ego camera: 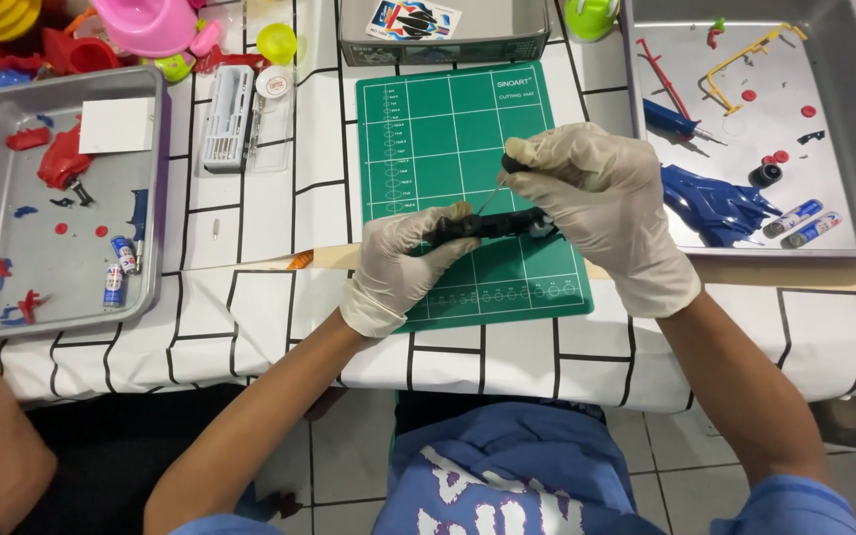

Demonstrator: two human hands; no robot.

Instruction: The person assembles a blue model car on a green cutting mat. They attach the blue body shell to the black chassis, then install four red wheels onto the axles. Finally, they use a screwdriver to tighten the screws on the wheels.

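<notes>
Head view shows gloved hands over a green cutting mat [448, 129], left hand [403, 263] gripping a black toy chassis [492, 226], right hand [601, 203] pinching a screwdriver [503, 178], metal trays [141, 178] flanking.

The long, narrow black plastic toy part [487, 226] lies lengthwise, nearly level, just above the lower middle of the green cutting mat [448, 119], tilted slightly up toward its right end. Its left end sits in gloved fingers and its right end is covered by the other glove. The slim screwdriver with a black handle and thin metal shaft [499, 183] slants down-left over the mat's centre, its tip meeting the black part's upper side.
</notes>
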